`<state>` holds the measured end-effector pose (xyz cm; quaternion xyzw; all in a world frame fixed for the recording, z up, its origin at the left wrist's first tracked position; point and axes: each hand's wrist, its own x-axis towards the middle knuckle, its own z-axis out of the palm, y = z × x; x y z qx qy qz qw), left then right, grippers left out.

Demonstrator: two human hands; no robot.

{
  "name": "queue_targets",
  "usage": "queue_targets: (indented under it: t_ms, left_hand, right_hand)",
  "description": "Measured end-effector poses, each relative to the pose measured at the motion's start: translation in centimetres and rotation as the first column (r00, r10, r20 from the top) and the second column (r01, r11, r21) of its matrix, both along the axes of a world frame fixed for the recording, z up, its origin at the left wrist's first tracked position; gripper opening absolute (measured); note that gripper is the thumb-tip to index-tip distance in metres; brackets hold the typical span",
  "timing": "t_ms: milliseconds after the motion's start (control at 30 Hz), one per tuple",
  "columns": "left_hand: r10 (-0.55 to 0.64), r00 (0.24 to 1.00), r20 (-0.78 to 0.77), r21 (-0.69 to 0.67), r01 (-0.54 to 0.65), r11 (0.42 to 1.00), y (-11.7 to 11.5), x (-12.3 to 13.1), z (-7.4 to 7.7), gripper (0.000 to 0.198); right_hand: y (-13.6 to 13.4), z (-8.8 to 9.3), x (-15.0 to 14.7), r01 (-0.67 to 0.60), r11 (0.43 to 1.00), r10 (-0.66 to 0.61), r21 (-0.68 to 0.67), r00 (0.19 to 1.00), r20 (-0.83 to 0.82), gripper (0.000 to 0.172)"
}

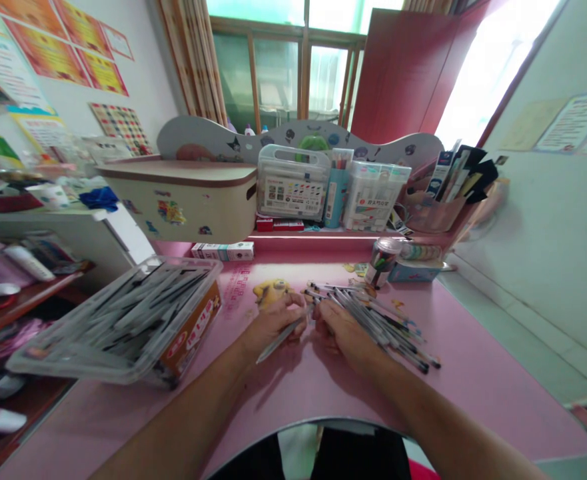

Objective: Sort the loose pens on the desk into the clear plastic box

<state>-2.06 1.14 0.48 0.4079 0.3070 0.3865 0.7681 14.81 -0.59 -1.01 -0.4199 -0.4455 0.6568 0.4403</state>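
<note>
My left hand [278, 320] is closed round a clear pen [277, 344], which slants down to the left across the fingers. Close by, my right hand [340, 328] has its fingers curled in a pinch near the pen's upper end. What that pinch holds, if anything, is hidden. Beside and behind my right hand lies a loose pile of slim pens [373, 318], several with black ends. On the left stands a clear plastic box [193, 340] with an orange label, heaped with translucent pens [138, 310].
The pink desk [293, 413] has a curved front edge. Along its back stand a lidded beige bin [188, 207], a marker case [293, 183] and a pink pen holder [433, 210]. A clear jar [382, 263] sits by a blue box [413, 271] at right.
</note>
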Motion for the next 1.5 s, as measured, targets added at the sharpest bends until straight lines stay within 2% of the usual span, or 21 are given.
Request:
queue_targets:
  t_ms: [33,100,233,333,433,533,633,800,867,1000,1133,1267,1433,1500]
  left_hand:
    - [-0.063,0.998,0.028,-0.026,0.063,0.998,-0.1,0.0,-0.1,0.038]
    - [-0.113,0.990,0.087,-0.065,0.119,0.991,-0.4,0.1,-0.2,0.031]
    - [-0.119,0.981,0.157,-0.138,0.141,0.980,-1.0,0.2,-0.2,0.018]
    - [0.032,0.987,0.159,-0.148,-0.008,0.989,-1.2,0.4,0.1,0.015]
    - [0.172,0.984,0.044,-0.025,-0.171,0.985,-1.2,0.5,0.3,0.029]
    - [0.316,0.941,-0.120,0.153,-0.297,0.942,-0.9,0.6,0.0,0.025]
    - [0.434,0.892,-0.129,0.167,-0.412,0.896,-0.6,0.8,-0.4,0.027]
    - [0.455,0.889,-0.053,-0.028,-0.457,0.889,-0.4,1.0,-0.8,0.028]
    - [0.460,0.886,-0.061,-0.051,-0.463,0.885,-0.3,0.9,-0.9,0.026]
    - [0.444,0.893,-0.076,-0.034,-0.448,0.893,-0.4,0.8,-0.9,0.025]
    - [0.452,0.886,-0.104,-0.026,-0.456,0.889,-0.5,0.9,-0.8,0.025]
    - [0.455,0.883,-0.117,-0.023,-0.460,0.888,-0.5,0.9,-0.9,0.027]
    - [0.446,0.887,-0.122,-0.006,-0.450,0.893,-0.7,1.0,-1.1,0.031]
    - [0.452,0.884,-0.124,-0.021,-0.457,0.889,-0.7,1.0,-1.0,0.031]
  right_hand:
    - [0.0,0.0,0.0,-0.003,1.000,0.003,0.009,1.000,0.006,0.043]
    - [0.0,0.1,0.0,-0.033,0.999,0.033,0.010,0.999,0.020,0.049]
    - [-0.1,0.4,0.0,-0.088,0.994,0.087,-0.070,0.996,-0.024,0.049]
    - [-0.1,0.6,0.0,-0.058,0.979,0.039,-0.195,0.994,-0.101,0.046]
    - [0.1,0.7,-0.1,-0.033,0.961,-0.011,-0.276,0.988,-0.157,0.044]
    - [0.2,0.5,-0.2,-0.015,0.957,-0.033,-0.289,0.987,-0.158,0.041]
    - [0.1,0.3,-0.4,0.007,0.969,-0.046,-0.247,0.987,-0.154,0.041]
    - [-0.4,0.6,-0.5,0.000,0.996,-0.017,-0.092,0.982,-0.186,0.038]
    - [-0.5,0.8,-0.4,-0.011,0.995,-0.007,-0.097,0.983,-0.183,0.041]
    - [-0.3,0.6,-0.5,0.006,0.980,-0.032,-0.198,0.992,-0.125,0.040]
    - [-0.2,0.3,-0.6,0.018,0.988,-0.027,-0.155,0.998,-0.053,0.040]
    - [-0.4,0.6,-0.6,-0.009,0.992,-0.004,-0.126,0.995,-0.102,0.037]
    - [-0.4,0.4,-0.8,-0.019,0.973,-0.012,-0.228,0.991,-0.136,0.036]
    - [-0.4,0.3,-0.8,-0.039,0.974,0.010,-0.221,0.992,-0.129,0.038]
